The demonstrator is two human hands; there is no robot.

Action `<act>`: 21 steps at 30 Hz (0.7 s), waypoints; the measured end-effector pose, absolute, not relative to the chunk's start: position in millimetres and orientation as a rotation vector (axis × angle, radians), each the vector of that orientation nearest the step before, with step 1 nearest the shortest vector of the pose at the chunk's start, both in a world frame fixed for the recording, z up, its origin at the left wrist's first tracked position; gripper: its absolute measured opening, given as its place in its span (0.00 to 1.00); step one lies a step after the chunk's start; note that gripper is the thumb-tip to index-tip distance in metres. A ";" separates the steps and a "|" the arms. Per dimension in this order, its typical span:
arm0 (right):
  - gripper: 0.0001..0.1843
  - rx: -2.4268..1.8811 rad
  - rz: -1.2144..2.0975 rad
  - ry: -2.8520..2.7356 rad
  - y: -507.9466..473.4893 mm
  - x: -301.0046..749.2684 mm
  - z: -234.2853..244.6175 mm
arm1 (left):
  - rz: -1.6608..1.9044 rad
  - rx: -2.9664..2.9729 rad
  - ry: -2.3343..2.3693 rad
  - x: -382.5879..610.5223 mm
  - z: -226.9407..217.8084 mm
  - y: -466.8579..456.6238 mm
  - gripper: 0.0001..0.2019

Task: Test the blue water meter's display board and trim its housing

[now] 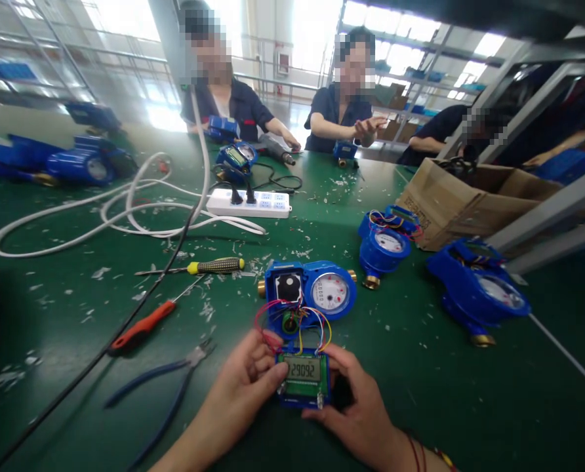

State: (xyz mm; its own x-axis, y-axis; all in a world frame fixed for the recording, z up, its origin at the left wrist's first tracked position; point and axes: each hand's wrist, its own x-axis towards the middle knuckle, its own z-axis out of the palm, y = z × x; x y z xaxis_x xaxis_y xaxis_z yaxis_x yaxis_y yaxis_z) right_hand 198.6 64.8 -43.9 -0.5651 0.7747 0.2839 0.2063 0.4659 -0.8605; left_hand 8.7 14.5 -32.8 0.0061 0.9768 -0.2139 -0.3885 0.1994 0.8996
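Between my hands is a display module (303, 380), a small green circuit board with a lit LCD in a blue frame. My left hand (253, 373) grips its left side, thumb on the front by the screen's edge. My right hand (359, 400) holds the right side, fingers at the upper right corner and thumb at the lower right one. Red, yellow and white wires (326, 328) run from the module to an opened blue water meter (329, 293) just beyond it. That meter shows a white dial and brass ends, and its square compartment lies open.
On the left lie pliers (174, 387), an orange-handled screwdriver (145, 328) and a yellow-black screwdriver (216, 265). A black cable crosses there. Farther back are a power strip (248, 203) and white cord. Two more meters (383, 246) and a cardboard box (454, 203) stand right. People sit opposite.
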 end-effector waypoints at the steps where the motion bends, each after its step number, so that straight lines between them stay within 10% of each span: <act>1: 0.32 -0.806 1.008 -2.061 64.6 197.2 -43.6 | 1.257 0.706 1.037 9.6 -33.8 15.1 0.11; 21: 0.29 -0.753 0.782 -2.145 62.6 189.8 -43.4 | 1.379 0.432 0.971 13.1 -31.6 16.5 0.10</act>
